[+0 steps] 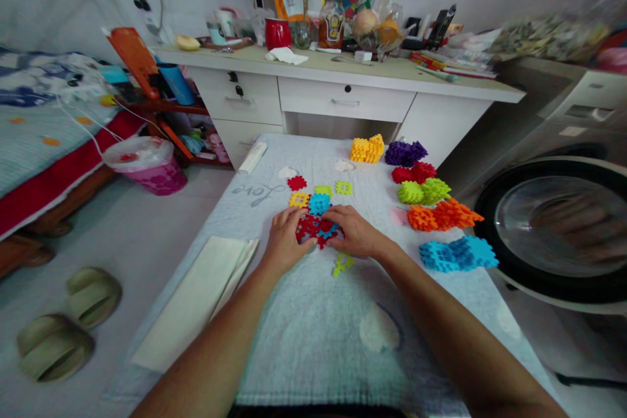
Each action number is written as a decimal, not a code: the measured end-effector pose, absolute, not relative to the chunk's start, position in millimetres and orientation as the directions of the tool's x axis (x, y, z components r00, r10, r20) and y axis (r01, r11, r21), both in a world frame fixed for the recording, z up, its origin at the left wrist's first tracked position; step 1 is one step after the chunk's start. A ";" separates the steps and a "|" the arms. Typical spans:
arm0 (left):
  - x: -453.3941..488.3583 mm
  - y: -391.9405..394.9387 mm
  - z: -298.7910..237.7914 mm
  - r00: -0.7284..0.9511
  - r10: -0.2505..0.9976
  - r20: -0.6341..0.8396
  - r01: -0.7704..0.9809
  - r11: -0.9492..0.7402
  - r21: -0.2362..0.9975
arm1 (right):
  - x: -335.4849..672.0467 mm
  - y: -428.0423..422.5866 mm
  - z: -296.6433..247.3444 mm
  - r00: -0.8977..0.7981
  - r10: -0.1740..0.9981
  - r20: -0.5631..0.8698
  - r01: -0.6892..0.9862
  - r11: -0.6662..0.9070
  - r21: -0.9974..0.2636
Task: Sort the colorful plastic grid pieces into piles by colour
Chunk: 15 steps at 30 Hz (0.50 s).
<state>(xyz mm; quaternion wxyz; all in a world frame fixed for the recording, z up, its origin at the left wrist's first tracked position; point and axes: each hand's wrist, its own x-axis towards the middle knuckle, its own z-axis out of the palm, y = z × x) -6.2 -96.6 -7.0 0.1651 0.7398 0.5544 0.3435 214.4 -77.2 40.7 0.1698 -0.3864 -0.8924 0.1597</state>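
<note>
My left hand (287, 240) and my right hand (356, 231) close around the two sides of a cluster of red interlocking plastic tiles (307, 228) at the middle of the table. A dark blue part shows among the red, near my right fingers. Just beyond my fingertips lie a light blue tile (319, 203) and a yellow tile (299, 199). Farther off are a red tile (296, 183) and a green tile (343, 188). Nearer me, below my right hand, is a green piece (343, 264). My fingers partly hide how the tiles join.
Along the table's right side stand tile stacks: yellow (367, 149), purple (406, 153), red (414, 172), green (424, 191), orange (444, 215) and blue (458, 254). A folded cream cloth (196, 300) lies at left. Behind is a cluttered desk (313, 72); a washing machine (553, 228) stands right.
</note>
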 end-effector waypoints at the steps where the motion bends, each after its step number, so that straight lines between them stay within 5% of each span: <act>1: -6.4 -96.5 -7.1 0.151 0.934 0.325 0.707 -0.331 0.625 | 212.3 -77.9 39.5 -0.653 0.736 0.180 0.623 0.657 -0.425; 8: -7.6 -95.8 -9.3 0.148 0.935 0.324 0.709 -0.328 0.624 | 212.5 -78.5 35.8 -0.520 0.832 0.193 0.648 0.532 -0.545; 15: -7.5 -95.6 -10.9 0.140 0.936 0.324 0.698 -0.326 0.638 | 218.6 -73.3 20.9 -0.144 0.973 0.182 0.754 0.227 -0.616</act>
